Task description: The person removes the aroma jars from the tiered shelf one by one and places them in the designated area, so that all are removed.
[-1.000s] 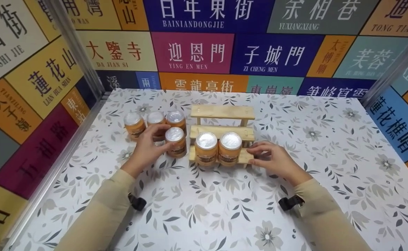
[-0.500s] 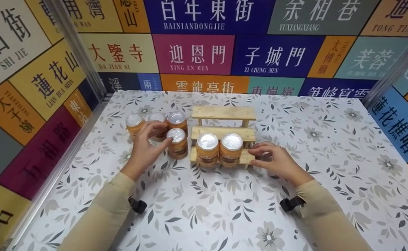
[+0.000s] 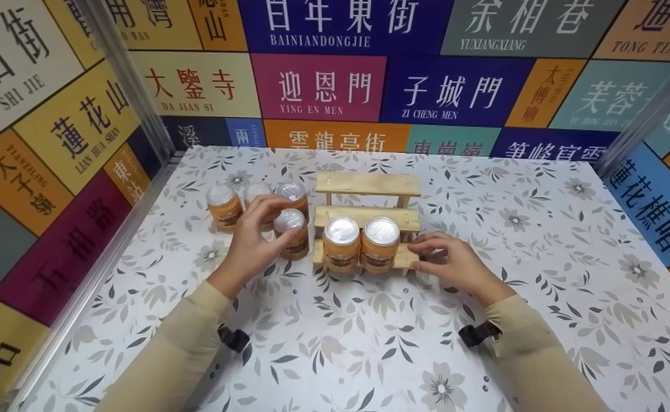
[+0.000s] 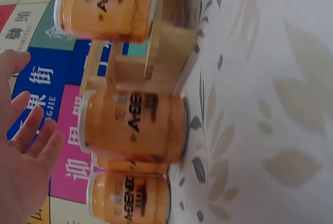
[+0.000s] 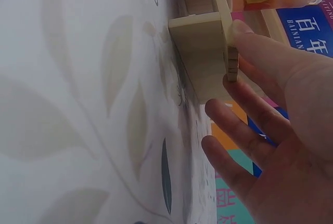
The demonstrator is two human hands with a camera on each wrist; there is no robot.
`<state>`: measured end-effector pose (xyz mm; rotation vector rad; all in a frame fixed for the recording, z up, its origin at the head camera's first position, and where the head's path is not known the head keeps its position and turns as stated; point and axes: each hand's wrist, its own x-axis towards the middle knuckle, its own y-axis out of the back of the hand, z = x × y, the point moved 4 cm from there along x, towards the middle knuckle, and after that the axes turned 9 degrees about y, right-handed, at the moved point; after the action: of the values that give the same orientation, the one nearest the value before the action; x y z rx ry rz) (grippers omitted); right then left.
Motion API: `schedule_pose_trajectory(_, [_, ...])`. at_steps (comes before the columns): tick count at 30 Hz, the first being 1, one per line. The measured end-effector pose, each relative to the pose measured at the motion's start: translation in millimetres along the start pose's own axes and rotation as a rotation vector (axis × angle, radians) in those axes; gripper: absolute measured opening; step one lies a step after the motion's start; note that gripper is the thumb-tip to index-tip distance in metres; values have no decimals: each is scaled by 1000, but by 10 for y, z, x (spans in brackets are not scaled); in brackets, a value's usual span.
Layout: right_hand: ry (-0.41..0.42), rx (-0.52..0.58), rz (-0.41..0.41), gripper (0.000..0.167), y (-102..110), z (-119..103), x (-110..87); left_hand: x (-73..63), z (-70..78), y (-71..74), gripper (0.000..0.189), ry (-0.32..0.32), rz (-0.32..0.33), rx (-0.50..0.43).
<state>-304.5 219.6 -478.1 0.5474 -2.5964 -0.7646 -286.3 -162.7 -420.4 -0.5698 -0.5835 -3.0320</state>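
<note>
My left hand (image 3: 260,243) hovers around the top of an orange can (image 3: 296,246) with a silvery lid, standing on the table left of the rack. In the left wrist view its fingers (image 4: 36,135) are spread apart from that can (image 4: 135,128). My right hand (image 3: 449,263) pinches the right end of the three-step wooden rack (image 3: 369,183); in the right wrist view, the thumb (image 5: 250,37) lies on the step and the index finger is at its edge. Two similar cans, a left one (image 3: 341,246) and a right one (image 3: 380,246), stand on the lowest step.
Behind my left hand stand more orange cans: one at the far left (image 3: 224,209), one partly hidden by my fingers (image 3: 257,193), and one closer to the rack (image 3: 292,194). A floral cloth (image 3: 335,355) covers the table. Printed panels (image 3: 317,86) wall the back and sides.
My left hand has shifted slightly right and over the nearest can, its thumb now overlapping the can's front. My right hand stays at the rack's end.
</note>
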Motion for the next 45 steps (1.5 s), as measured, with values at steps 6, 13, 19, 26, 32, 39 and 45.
schedule_pose_trajectory(6, [-17,-20,-13,39,-7,26,0,-72,59,-156,64,8,-98,-9])
schedule_pose_trajectory(13, [-9,-20,-12,39,0,22,-23,-102,78,-310,72,37,-163,62])
schedule_pose_trajectory(19, [-7,-15,2,38,8,7,-14,-98,124,-407,76,22,-199,25])
schedule_pose_trajectory(26, [-25,-16,0,39,-6,20,-16,-78,106,-542,77,36,-258,-45])
schedule_pose_trajectory(32, [-15,-26,-6,39,1,28,-9,-66,91,-602,71,62,-249,-37])
schedule_pose_trajectory(39, [-7,-21,-2,39,13,35,-7,-41,90,-664,65,100,-239,-46])
schedule_pose_trajectory(45, [-15,-22,-1,40,14,39,-14,-38,89,-702,59,132,-213,-85])
